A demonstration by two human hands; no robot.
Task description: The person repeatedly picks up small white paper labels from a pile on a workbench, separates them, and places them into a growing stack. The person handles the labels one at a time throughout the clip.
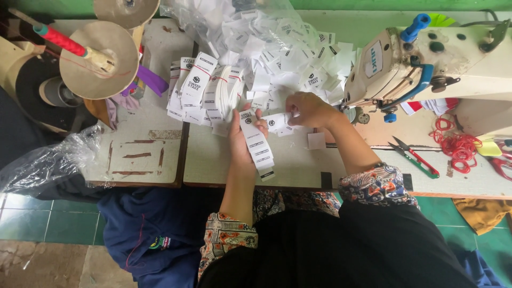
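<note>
White woven labels (257, 143): light, floppy, slippery stack fanned in your left hand (242, 140), thumb clamped across, just left of sewing machine (426, 64). Right hand (308, 109) pinches single label (277, 121); take by edges.

Cut off at the top edge: the upper spool disc (126, 9) and the clear bag (213, 16) over the loose white labels (298, 58). Cut off at the right edge: the sewing machine (442, 58), the red-handled scissors (500, 165) and the table (298, 165). Hidden beneath the left hand (242, 141): the lower part of the label strip (257, 145) against the palm. Hidden under the right hand (308, 109): the fingertips, buried among small labels. Too small to tell: the print on most labels. Cut off at the bottom: the blue cloth (144, 234) on the floor and the black lap.
</note>
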